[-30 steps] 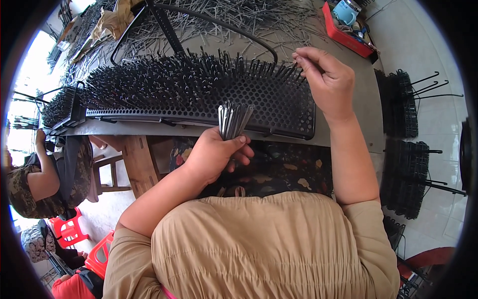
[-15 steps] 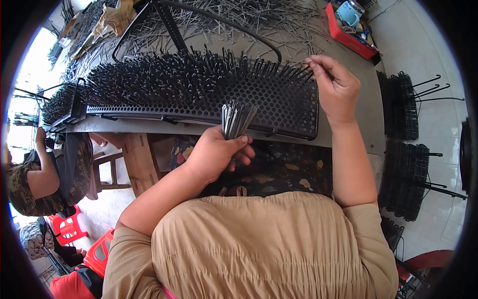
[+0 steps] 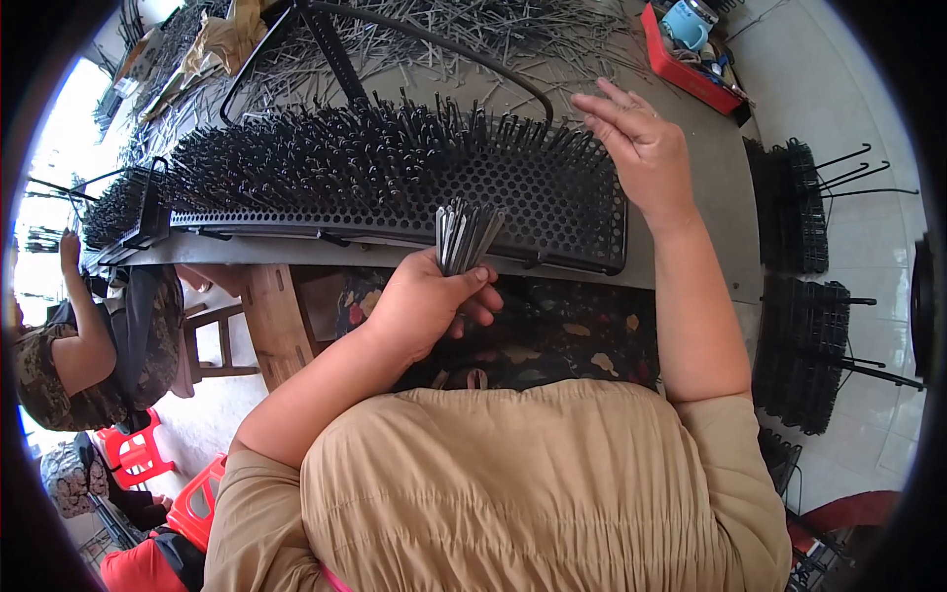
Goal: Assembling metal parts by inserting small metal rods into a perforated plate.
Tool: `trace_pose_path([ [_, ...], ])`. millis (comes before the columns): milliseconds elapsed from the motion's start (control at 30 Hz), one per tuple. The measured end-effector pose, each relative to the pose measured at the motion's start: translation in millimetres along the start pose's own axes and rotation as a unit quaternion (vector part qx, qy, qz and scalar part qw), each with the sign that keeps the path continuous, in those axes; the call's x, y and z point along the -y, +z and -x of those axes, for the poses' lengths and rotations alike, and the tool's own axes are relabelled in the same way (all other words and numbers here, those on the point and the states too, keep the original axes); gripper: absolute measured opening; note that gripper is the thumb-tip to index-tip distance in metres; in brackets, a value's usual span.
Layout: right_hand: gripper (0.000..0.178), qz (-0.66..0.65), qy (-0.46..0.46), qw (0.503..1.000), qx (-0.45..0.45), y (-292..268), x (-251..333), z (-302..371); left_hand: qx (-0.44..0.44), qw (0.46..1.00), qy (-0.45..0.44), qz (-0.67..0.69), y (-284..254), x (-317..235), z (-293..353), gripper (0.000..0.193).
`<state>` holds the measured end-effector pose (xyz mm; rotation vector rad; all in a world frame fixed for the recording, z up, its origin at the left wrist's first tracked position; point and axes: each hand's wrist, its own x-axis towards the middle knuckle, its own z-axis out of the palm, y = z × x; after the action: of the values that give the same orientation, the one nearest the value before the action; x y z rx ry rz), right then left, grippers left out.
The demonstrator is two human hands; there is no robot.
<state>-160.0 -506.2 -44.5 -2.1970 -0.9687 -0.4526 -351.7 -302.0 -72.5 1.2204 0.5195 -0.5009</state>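
Observation:
In my left hand (image 3: 419,306), a bundle of thin flat metal strips (image 3: 467,239) stands nearly upright in front of the rack's near edge. My right hand (image 3: 651,163) is raised above the rack's far right corner, its fingers stretched out and apart, with nothing seen in them. Below lies a long black perforated rack (image 3: 582,212) full of round holes. Black strips (image 3: 326,163) with looped tips crowd its left and middle holes and run along the far edge to the right. Bare holes show at its near right part.
Loose grey strips (image 3: 444,49) cover the far table, beneath a black metal frame (image 3: 473,61). A red tray (image 3: 686,74) holds a blue mug (image 3: 691,25). Black racks (image 3: 804,355) stand at right. Another person (image 3: 89,335) works at left near red stools (image 3: 133,449).
My right hand has lifted slightly and moved left, its fingertips going from a pinch at the rack's far edge to spread out. My left hand has stayed in place with the bundle.

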Motion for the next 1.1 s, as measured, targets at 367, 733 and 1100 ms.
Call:
trace_pose_path([
  [367,0.017,-0.292,0.248,0.924,0.013,5.1,74.9,38.2,0.028,0.999,0.028,0.008,1.8,3.0,3.9,0.018],
  [733,0.014,-0.483,0.342,0.803,0.066,12.3,86.3,63.1,0.019,0.997,0.078,-0.005,16.8,-2.5,5.9,0.014],
  [1100,0.019,-0.478,0.336,0.808,0.069,7.5,88.0,63.7,0.025,0.996,0.081,-0.001,22.3,-1.4,9.6,0.011],
])
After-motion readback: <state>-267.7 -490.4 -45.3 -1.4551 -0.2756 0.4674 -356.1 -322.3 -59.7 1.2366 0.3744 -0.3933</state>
